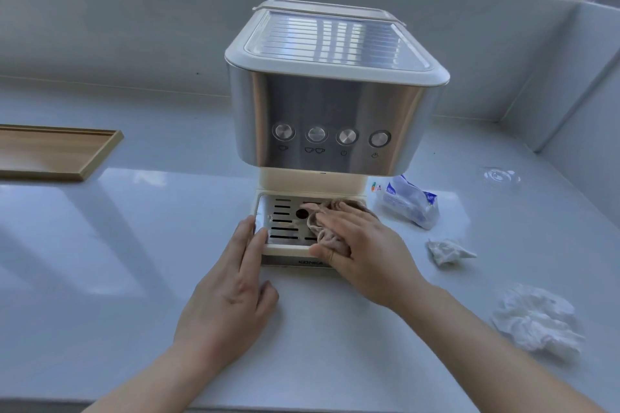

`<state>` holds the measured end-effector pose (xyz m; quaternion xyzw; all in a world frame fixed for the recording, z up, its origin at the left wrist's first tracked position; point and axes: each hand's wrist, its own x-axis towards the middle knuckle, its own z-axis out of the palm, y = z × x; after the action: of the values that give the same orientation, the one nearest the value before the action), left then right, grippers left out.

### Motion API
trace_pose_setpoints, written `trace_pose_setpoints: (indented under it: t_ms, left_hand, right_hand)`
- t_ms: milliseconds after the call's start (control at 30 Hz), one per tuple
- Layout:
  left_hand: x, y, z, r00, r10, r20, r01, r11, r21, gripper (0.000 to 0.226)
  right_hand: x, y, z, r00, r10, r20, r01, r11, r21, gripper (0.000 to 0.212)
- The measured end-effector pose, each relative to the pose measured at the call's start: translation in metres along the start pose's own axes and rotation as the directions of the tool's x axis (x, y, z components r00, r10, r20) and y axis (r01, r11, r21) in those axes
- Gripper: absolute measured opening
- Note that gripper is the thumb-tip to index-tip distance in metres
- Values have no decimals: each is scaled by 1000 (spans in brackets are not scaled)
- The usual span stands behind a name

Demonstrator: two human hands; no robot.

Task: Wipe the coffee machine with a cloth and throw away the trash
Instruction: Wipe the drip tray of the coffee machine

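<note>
A steel and cream coffee machine stands in the middle of the white counter. Its slotted metal drip tray faces me. My right hand presses a crumpled beige cloth flat onto the right half of the tray, fingers straight. My left hand rests against the tray's left front corner with straight fingers, holding nothing. To the right lie a small crumpled tissue, a larger crumpled tissue and an empty blue and white wrapper.
A shallow wooden tray lies at the far left of the counter. Some clear crinkled plastic lies at the right near the side wall. A back wall and a window run behind the machine.
</note>
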<state>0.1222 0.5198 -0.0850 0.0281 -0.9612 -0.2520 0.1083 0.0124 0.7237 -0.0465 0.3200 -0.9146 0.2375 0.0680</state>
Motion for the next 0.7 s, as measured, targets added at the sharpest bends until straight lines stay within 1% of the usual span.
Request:
trace_pose_setpoints:
  t_ms: [33, 67, 133, 200, 233, 300, 367, 400, 500, 533, 600, 700]
  left_hand:
    - [0, 0, 0, 1000, 1, 2, -1, 1000, 0, 76]
    - [0, 0, 0, 1000, 1, 4, -1, 1000, 0, 76]
    - [0, 0, 1, 1000, -4, 7, 4, 1000, -5, 76]
    - [0, 0, 1, 1000, -4, 1, 5, 1000, -14, 77]
    - [0, 0, 0, 1000, -5, -4, 5, 1000, -19, 77]
    - [0, -1, 1, 1000, -2, -5, 2, 1000, -27, 77]
    - [0, -2, 1, 1000, 1, -2, -1, 1000, -22, 77]
    - [0, -3, 2, 1000, 3, -1, -3, 1000, -18, 78]
    - [0, -3, 3, 1000, 11, -9, -11, 1000, -19, 78]
    - [0, -3, 3, 1000, 12, -13, -13, 1000, -21, 78]
    - [0, -4, 3, 1000, 21, -9, -21, 1000, -23, 77]
    - [1, -5, 2, 1000, 20, -4, -21, 999, -37, 77]
  right_hand:
    - [1, 5, -3, 1000, 16, 27, -16, 1000, 5, 54]
    - [5, 11, -8, 999, 45, 21, -45, 999, 7, 46]
    - [15, 13, -14, 994, 88, -60, -90, 996, -24, 31]
    - [15, -1, -8, 988, 49, -148, -61, 995, -80, 24]
    - [9, -11, -3, 989, 5, -146, -19, 996, -91, 25]
    - [-8, -20, 5, 995, -73, -70, 68, 995, -67, 34]
    - [-16, -14, 2, 994, -108, -7, 108, 992, -66, 41]
    - [-15, -8, -2, 997, -81, -3, 81, 995, -65, 39]
    - [4, -4, -7, 996, 82, -45, -85, 995, -55, 26]
    - [10, -10, -4, 994, 88, -62, -93, 992, -83, 22]
    - [10, -25, 3, 999, 18, -44, -22, 994, -107, 24]
    - [-7, -31, 5, 990, -128, 56, 132, 988, -84, 41]
